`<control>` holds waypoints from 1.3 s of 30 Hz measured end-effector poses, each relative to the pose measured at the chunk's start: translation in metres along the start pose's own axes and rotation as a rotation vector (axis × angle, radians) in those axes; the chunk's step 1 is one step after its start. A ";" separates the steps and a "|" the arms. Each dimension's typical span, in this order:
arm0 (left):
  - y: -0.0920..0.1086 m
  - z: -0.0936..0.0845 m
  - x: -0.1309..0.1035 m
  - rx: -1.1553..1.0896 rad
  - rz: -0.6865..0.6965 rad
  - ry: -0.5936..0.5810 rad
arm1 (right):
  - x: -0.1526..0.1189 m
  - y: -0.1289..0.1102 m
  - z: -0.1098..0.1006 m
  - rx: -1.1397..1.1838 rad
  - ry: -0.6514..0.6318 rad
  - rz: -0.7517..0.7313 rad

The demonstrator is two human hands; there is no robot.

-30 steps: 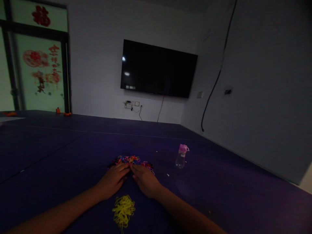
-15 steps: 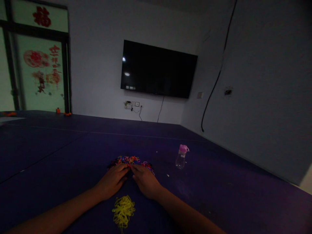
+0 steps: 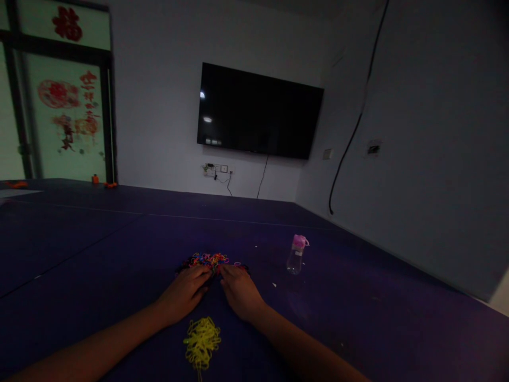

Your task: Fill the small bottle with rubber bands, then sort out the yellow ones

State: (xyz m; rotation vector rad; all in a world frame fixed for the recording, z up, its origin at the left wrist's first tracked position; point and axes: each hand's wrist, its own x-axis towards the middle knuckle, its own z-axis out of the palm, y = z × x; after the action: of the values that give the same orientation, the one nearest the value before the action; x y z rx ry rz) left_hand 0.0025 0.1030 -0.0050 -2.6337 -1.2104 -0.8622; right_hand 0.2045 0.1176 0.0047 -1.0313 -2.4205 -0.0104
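Note:
A heap of small rubber bands in mixed colours (image 3: 209, 258) lies on the dark purple surface in the middle of the head view. My left hand (image 3: 186, 291) reaches over the heap's near left side, fingers stretched forward and thumb apart below them. Opposite it, my right hand (image 3: 239, 292) rests on the near right side, fingers extended over the bands. The fingertips of both hands touch the heap, and no band shows lifted in either. Between my forearms, closer to me, sits a separate pile of yellow rubber bands (image 3: 202, 342).
A clear bottle with a pink lid (image 3: 294, 260) stands right of the heap. White scraps (image 3: 274, 285) lie near it. Orange objects (image 3: 110, 185) sit at the far left edge. Beyond are a wall-mounted television (image 3: 258, 114) and a hanging black cable (image 3: 345, 151).
My right hand has shifted slightly right, widening the gap between my fingertips. It now covers more of the heap's right side. My left hand has hardly moved.

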 end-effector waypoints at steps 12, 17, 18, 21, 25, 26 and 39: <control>-0.005 0.006 0.000 -0.010 0.018 0.043 | -0.003 -0.002 -0.002 0.015 0.068 -0.043; -0.008 0.009 -0.001 -0.026 0.062 0.040 | -0.005 -0.004 -0.003 0.041 0.048 -0.163; -0.009 0.010 -0.001 -0.024 0.075 0.042 | -0.004 -0.004 -0.002 0.051 0.052 -0.174; -0.011 0.011 -0.002 -0.009 0.102 0.060 | -0.003 -0.002 -0.001 0.078 0.070 -0.194; -0.007 0.007 -0.003 0.013 0.112 0.114 | -0.002 -0.001 -0.002 0.080 0.078 -0.198; -0.006 0.005 -0.003 0.017 0.106 0.123 | -0.002 -0.002 -0.002 0.077 0.079 -0.200; 0.008 -0.007 -0.002 0.040 0.057 0.184 | -0.004 -0.005 -0.005 0.241 0.197 -0.156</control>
State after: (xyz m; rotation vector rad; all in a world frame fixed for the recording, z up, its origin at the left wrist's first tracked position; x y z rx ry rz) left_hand 0.0044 0.0938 0.0004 -2.4804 -1.0898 -1.0328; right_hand 0.2062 0.1104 0.0085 -0.6984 -2.2512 0.1177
